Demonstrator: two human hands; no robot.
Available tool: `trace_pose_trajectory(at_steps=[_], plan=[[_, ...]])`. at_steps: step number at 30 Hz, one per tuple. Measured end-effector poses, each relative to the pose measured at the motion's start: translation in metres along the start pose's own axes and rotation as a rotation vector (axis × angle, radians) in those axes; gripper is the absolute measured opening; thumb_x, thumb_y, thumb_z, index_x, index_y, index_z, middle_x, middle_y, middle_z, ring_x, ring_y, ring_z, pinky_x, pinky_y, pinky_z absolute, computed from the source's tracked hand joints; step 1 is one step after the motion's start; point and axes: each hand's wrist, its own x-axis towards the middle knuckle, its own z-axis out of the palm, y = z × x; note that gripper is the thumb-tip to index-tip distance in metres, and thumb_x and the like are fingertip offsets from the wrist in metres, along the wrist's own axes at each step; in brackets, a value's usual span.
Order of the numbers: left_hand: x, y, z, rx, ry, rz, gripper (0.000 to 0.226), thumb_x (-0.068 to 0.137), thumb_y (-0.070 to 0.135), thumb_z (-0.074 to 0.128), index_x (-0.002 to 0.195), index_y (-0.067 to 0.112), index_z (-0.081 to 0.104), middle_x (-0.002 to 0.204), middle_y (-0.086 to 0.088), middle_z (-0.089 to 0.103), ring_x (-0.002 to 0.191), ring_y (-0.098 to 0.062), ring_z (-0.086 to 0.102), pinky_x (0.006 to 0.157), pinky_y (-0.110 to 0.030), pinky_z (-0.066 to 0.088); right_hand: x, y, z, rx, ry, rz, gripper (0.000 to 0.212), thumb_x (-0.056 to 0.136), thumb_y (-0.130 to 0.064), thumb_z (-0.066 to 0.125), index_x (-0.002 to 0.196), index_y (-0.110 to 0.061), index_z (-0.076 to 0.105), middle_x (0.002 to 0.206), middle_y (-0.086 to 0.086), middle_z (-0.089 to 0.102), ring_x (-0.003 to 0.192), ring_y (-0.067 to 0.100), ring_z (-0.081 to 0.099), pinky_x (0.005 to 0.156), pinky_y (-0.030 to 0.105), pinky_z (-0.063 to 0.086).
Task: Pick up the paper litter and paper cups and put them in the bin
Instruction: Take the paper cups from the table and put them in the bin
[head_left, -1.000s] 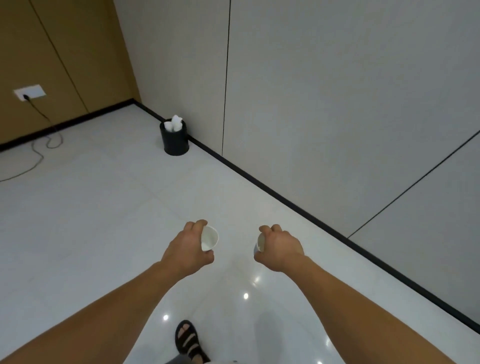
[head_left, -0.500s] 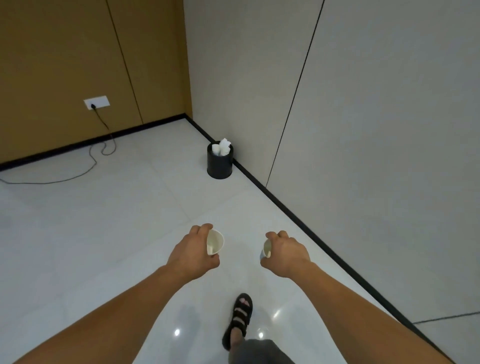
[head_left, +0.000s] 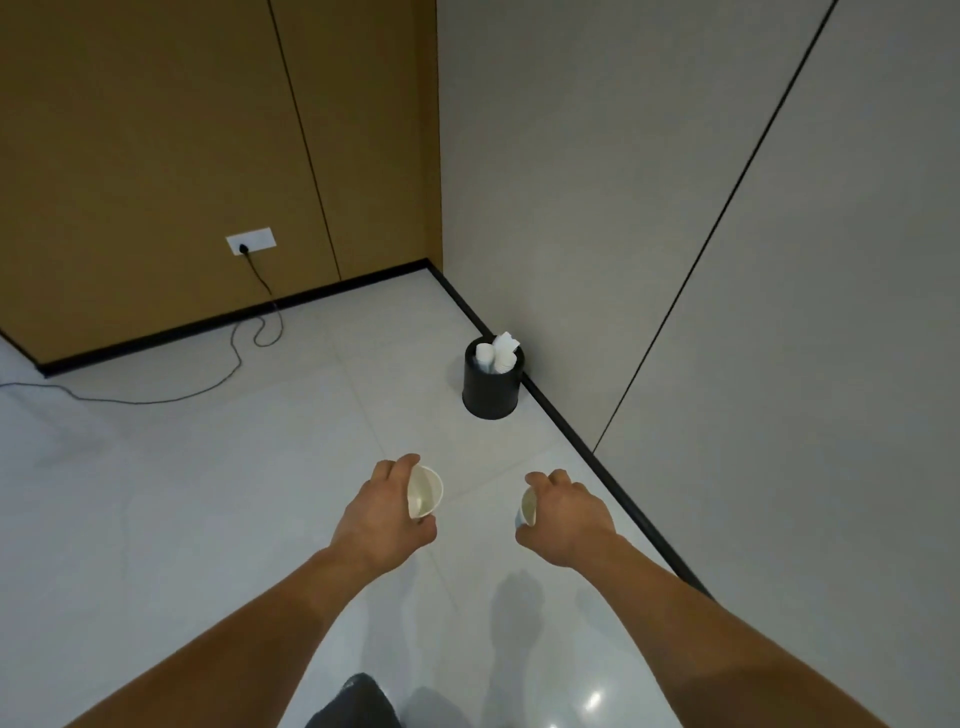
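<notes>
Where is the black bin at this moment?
In the head view the black bin stands on the floor, slightly right of centre, against the black skirting of the grey wall, ahead of the right hand.

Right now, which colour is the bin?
Black bin, seen in the head view.

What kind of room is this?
Probably a corner of an office or meeting room: panelled walls, a socket with a cable plugged in, and a small black bin holding paper cups.
</notes>
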Motion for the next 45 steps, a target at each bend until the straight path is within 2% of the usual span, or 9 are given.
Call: trace_pose_trajectory(at_steps=[10, 17, 25, 30, 35, 38, 42, 45], plan=[[0.223, -0.046, -0.047, -0.016, -0.047, 0.042, 0.081, 0.078, 0.037, 0.072, 0.144, 0.023, 0.028, 0.141, 0.0, 0.035, 0.117, -0.023, 0.049, 0.095, -0.035, 0.048, 0.201, -0.04, -0.059, 0.046, 0.025, 0.032, 0.074, 0.084, -0.048, 0.061, 0.147, -0.025, 0.03, 0.135, 0.003, 0.043, 0.118, 0.026, 0.049, 0.091, 0.035, 0.047], [0.372, -0.031, -0.084, 0.009, -0.121, 0.16, 0.082, 0.078, 0.034, 0.074, 0.145, 0.022, 0.029, 0.141, -0.001, 0.033, 0.119, -0.024, 0.046, 0.098, -0.037, 0.047, 0.303, -0.054, -0.106, 0.128, 0.019, 0.122, 0.075, 0.082, -0.049, 0.062, 0.147, -0.028, 0.029, 0.137, 0.003, 0.042, 0.121, 0.027, 0.048, 0.094, 0.038, 0.047], [0.532, 0.009, -0.065, 0.004, -0.231, 0.224, 0.082, 0.076, 0.034, 0.074, 0.144, 0.023, 0.029, 0.137, 0.0, 0.035, 0.117, -0.022, 0.047, 0.096, -0.036, 0.048, 0.437, -0.006, -0.137, 0.206, 0.003, 0.235, 0.076, 0.08, -0.048, 0.061, 0.146, -0.025, 0.031, 0.136, 0.004, 0.043, 0.118, 0.027, 0.049, 0.092, 0.036, 0.047], [0.622, 0.025, -0.058, 0.024, -0.249, 0.227, 0.079, 0.076, 0.039, 0.073, 0.142, 0.025, 0.03, 0.134, 0.0, 0.039, 0.114, -0.022, 0.049, 0.091, -0.034, 0.049, 0.523, 0.014, -0.155, 0.239, 0.0, 0.241, 0.075, 0.081, -0.05, 0.06, 0.145, -0.024, 0.03, 0.133, 0.005, 0.044, 0.115, 0.027, 0.05, 0.088, 0.035, 0.048], [0.703, 0.028, -0.043, 0.016, -0.33, 0.241, 0.08, 0.078, 0.044, 0.073, 0.142, 0.025, 0.029, 0.136, -0.001, 0.04, 0.115, -0.021, 0.05, 0.087, -0.031, 0.05, 0.585, 0.018, -0.156, 0.326, -0.043, 0.328, 0.074, 0.082, -0.05, 0.06, 0.145, -0.026, 0.029, 0.135, 0.003, 0.043, 0.118, 0.024, 0.049, 0.093, 0.036, 0.048], [0.763, 0.023, -0.025, 0.016, -0.393, 0.251, 0.08, 0.078, 0.04, 0.073, 0.142, 0.024, 0.028, 0.138, -0.003, 0.038, 0.117, -0.024, 0.048, 0.089, -0.036, 0.05, 0.623, 0.019, -0.148, 0.38, -0.057, 0.422, 0.074, 0.084, -0.05, 0.062, 0.146, -0.027, 0.028, 0.138, 0.002, 0.042, 0.12, 0.023, 0.049, 0.094, 0.035, 0.049], [0.836, 0.009, 0.007, 0.026, -0.519, 0.306, 0.079, 0.078, 0.033, 0.075, 0.141, 0.027, 0.028, 0.136, -0.002, 0.037, 0.116, -0.022, 0.048, 0.086, -0.031, 0.047, 0.674, 0.016, -0.133, 0.477, -0.039, 0.632, 0.076, 0.083, -0.051, 0.065, 0.146, -0.03, 0.029, 0.143, -0.001, 0.04, 0.122, 0.021, 0.049, 0.095, 0.034, 0.049], [0.888, -0.004, 0.042, 0.041, -0.592, 0.348, 0.077, 0.077, 0.03, 0.074, 0.14, 0.026, 0.03, 0.137, -0.001, 0.033, 0.118, -0.022, 0.046, 0.084, -0.029, 0.046, 0.722, 0.017, -0.115, 0.526, -0.009, 0.724, 0.076, 0.082, -0.049, 0.067, 0.146, -0.031, 0.03, 0.142, -0.002, 0.041, 0.12, 0.02, 0.05, 0.091, 0.032, 0.049]])
